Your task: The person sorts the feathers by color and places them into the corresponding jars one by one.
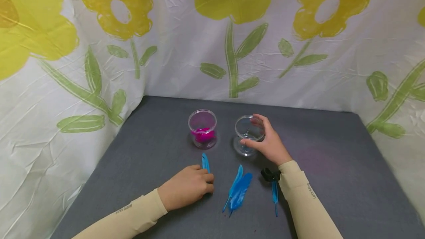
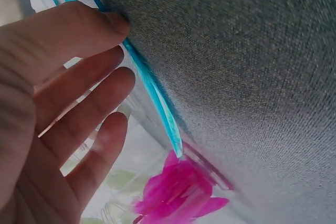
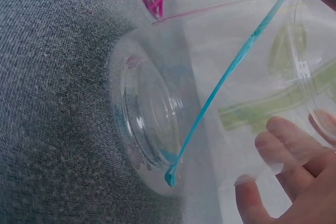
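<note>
My left hand (image 1: 187, 187) pinches a blue feather (image 1: 205, 161) close over the dark table, thumb near its quill end. In the left wrist view this feather (image 2: 155, 93) slants from the thumb tip toward the pink feathers (image 2: 176, 192); the other fingers stay loosely bent beside it. My right hand (image 1: 272, 145) holds a clear plastic cup (image 1: 245, 149) near its rim, thumb on the near side and fingers on the far side. A thin blue strip (image 3: 226, 80) runs slantwise across the cup's clear body in the right wrist view.
Left of the held cup stands a second clear cup (image 1: 202, 115) with bright pink feathers (image 1: 203, 135) inside. Two blue feathers (image 1: 239, 191) lie between my hands. Another blue feather (image 1: 275, 196) is partly hidden below my right wrist strap. A flowered white cloth (image 1: 176, 47) hangs behind the table.
</note>
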{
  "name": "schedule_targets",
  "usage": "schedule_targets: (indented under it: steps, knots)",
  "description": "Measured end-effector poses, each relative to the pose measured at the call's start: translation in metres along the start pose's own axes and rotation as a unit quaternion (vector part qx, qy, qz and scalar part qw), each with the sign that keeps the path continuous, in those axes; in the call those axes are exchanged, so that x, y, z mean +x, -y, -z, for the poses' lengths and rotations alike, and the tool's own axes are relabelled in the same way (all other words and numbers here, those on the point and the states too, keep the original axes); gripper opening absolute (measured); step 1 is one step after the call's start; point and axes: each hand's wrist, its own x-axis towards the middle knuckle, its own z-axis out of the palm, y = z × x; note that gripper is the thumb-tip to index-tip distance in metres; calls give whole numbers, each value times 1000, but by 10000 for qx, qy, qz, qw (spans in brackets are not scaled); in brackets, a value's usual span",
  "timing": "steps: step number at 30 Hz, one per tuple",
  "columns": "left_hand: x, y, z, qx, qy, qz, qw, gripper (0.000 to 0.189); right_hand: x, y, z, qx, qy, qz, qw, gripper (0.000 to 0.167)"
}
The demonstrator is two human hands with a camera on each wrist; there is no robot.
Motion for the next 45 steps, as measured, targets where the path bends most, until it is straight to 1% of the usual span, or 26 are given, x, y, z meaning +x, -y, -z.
schedule_targets:
  steps: [3, 5, 11, 15, 18, 23, 28, 34, 38, 42, 45]
  knots:
    - [0, -1, 0, 302, 59, -151, 9994, 18, 0, 0, -1, 21, 9, -16, 10000, 104]
    - [-1, -2, -1, 497, 42, -244, 9985, 18, 0, 0, -2, 36, 15, -17, 10000, 104]
    - [-1, -2, -2, 941, -187, -422, 9945, 25, 1, -2, -3, 48, 48, 1, 10000, 104]
    - [3, -4, -2, 1173, -219, -482, 9917, 28, 1, -3, -1, 65, -1, -6, 10000, 103]
    - [7, -5, -1, 1290, -134, -506, 9903, 26, 0, -3, 2, 16, -25, -26, 10000, 103]
    - [10, -6, 0, 1284, 33, -504, 9904, 17, 1, -3, 2, 12, 16, -43, 10000, 104]
    - [10, -5, -3, 1268, 50, -527, 9905, 14, 2, -3, 1, 43, 6, -40, 10000, 103]
    - [11, -4, -9, 1158, -123, -513, 9919, 15, 1, -2, 0, 65, 13, -31, 10000, 104]
    - [13, -4, -12, 1004, -212, -428, 9938, 15, 1, -2, 0, 75, 4, -46, 10000, 104]
    - [19, -1, -9, 723, -212, -254, 9968, 9, 0, -1, 0, 96, -18, -55, 9999, 104]
    - [24, 2, -3, 484, -360, -132, 9981, 8, 1, 0, 0, 104, -10, -62, 9999, 104]
